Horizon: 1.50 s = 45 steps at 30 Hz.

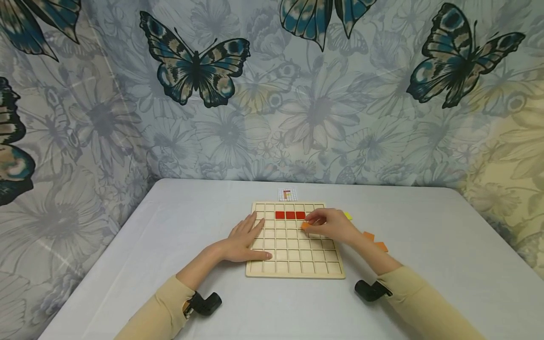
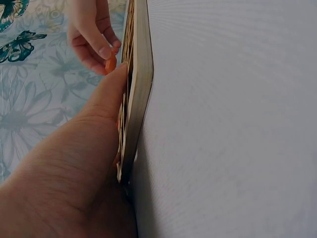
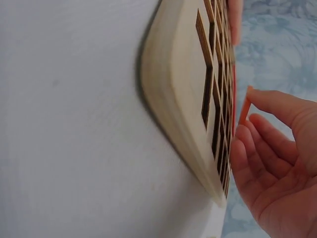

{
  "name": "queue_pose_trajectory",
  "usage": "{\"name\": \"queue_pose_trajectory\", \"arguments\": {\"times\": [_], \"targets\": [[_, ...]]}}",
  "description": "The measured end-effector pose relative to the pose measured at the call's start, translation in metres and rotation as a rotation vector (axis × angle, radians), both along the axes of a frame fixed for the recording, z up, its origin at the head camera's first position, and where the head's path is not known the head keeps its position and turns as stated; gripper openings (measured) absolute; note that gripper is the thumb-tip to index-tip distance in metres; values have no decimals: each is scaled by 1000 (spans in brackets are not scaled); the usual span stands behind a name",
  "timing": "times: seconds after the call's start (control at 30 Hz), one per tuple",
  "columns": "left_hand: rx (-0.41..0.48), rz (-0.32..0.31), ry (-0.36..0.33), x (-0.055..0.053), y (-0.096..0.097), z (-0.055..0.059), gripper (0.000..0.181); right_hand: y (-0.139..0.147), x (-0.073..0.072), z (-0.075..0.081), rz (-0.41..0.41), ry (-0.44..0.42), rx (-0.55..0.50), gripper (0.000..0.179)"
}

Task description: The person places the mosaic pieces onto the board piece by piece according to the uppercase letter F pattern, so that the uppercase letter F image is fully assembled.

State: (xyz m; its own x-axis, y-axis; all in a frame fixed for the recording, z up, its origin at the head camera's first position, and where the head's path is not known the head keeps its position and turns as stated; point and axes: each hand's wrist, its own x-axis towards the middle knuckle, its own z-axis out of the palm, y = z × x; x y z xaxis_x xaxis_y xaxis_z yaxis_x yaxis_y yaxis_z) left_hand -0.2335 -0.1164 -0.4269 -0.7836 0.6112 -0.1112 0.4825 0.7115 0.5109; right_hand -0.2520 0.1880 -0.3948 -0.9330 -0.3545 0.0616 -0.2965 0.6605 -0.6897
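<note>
A wooden grid board (image 1: 294, 269) lies on the white table. Three red square tiles (image 1: 290, 215) sit side by side in one of its upper rows. My right hand (image 1: 333, 224) pinches an orange square tile (image 3: 245, 105) between thumb and fingers, just over the board below the right end of the red row. My left hand (image 1: 243, 238) rests with spread fingers on the board's left edge, its thumb reaching over the lower left squares. In the left wrist view the thumb lies along the board's edge, with the orange tile beyond it.
Two more orange tiles (image 1: 381, 246) lie on the table right of the board, under the right forearm. Part of a yellow tile (image 1: 348, 216) shows behind the right hand. A small card with a coloured grid pattern (image 1: 287, 194) lies beyond the board's far edge.
</note>
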Motion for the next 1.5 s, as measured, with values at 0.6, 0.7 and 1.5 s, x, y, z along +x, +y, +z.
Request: {"name": "queue_pose_trajectory", "arguments": {"times": [0.6, 0.7, 1.5], "targets": [[-22, 14, -19, 1, 0, 2, 104, -37, -8, -2, 102, 75, 30, 23], [-21, 6, -16, 2, 1, 5, 104, -43, -10, -3, 118, 89, 47, 23], [-16, 3, -14, 4, 1, 9, 101, -67, -14, -2, 134, 155, 83, 18]]}}
